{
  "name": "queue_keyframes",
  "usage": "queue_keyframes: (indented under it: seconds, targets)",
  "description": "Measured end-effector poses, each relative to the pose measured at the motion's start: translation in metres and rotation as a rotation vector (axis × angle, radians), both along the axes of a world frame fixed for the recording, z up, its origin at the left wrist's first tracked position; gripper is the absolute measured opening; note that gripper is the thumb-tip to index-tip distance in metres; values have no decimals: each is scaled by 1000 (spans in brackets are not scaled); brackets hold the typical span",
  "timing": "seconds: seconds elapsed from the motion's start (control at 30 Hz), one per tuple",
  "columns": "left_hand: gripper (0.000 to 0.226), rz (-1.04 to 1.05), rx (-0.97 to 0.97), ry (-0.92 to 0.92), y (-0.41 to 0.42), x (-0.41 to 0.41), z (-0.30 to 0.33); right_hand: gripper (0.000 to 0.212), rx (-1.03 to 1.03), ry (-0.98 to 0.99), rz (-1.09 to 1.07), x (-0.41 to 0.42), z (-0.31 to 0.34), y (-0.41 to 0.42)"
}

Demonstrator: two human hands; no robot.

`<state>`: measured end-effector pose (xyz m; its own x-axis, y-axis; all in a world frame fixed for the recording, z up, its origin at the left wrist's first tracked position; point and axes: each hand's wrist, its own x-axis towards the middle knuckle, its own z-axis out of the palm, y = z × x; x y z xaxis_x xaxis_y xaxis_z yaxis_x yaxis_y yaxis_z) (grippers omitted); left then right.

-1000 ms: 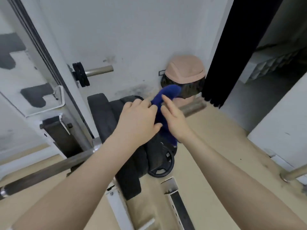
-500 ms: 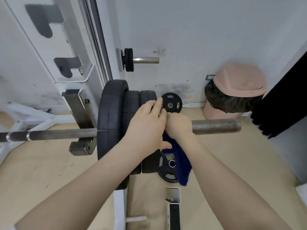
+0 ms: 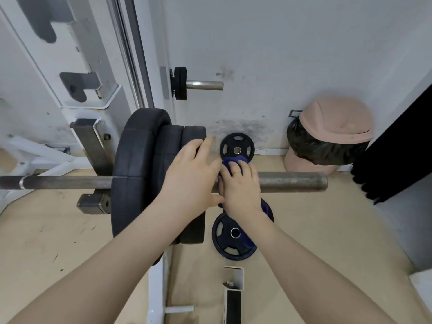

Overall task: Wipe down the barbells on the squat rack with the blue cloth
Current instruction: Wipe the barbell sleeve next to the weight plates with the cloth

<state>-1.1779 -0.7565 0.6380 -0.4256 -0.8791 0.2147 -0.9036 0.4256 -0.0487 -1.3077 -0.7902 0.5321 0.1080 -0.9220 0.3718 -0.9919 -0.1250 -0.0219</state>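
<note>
The right hand (image 3: 240, 183) had its fingers curled over the blue cloth (image 3: 230, 163), wrapping it round the barbell (image 3: 292, 182) sleeve just outside the weight plates (image 3: 149, 169), presumably to rub the steel. The left hand (image 3: 191, 176) lay beside it, fingers straight against the outermost plate, probably steadying the bar. The only container, a pink bin (image 3: 332, 134) by the wall, was lidded with a dark liner, its contents hidden.

Light: we see even, soft brightness with no glare.
Shadows: faint ones lie under our forearms.
Distortion: the rack upright (image 3: 131, 52) bows near the frame's left edge.
Focus: slightly soft throughout.
</note>
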Motion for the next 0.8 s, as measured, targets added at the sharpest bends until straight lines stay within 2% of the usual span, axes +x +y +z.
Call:
queue_keyframes:
  seconds: [0.03, 0.1, 0.2, 0.27, 0.33, 0.4, 0.47, 0.53, 0.6, 0.7, 0.77, 0.8]
  targets:
    - [65, 10, 20, -26, 1, -3, 1, 37, -24, 22, 38, -5, -2, -1]
    - [70, 24, 51, -25, 1, -6, -5, 37, -24, 22, -23, -37, 3, -4]
    - [70, 81, 29, -40, 3, -13, -6, 34, 50, -27, -334, -107, 3, -2]
    - [65, 117, 40, -25, 5, -21, -7, 37, 65, -66, -439, -134, 7, 0]
    - [56, 120, 71, 12, 6, -33, -7, 27, 141, -40, -412, -127, 9, -4]
    - [48, 59, -2, 7, 2, -50, -14, 21, 144, -56, -275, -99, 9, -5]
    - [46, -24, -46, 10, -8, -69, -23, 25, 74, -80, -100, -79, -1, -2]
    - [46, -66, 58, 28, -14, -90, -33, 30, -35, -81, -6, -84, -7, 0]
    - [51, -4, 211, 30, -22, -103, -47, 28, -98, 5, -56, -118, -10, -4]
    - [54, 33, 262, 15, -32, -108, -64, 27, 29, -159, -304, -172, -4, -6]
    - [48, 23, 253, -5, -33, -108, -67, 27, 99, -298, -388, -183, 0, -10]
    - [46, 18, 240, -9, -34, -107, -68, 24, 127, -285, -392, -178, 3, -11]
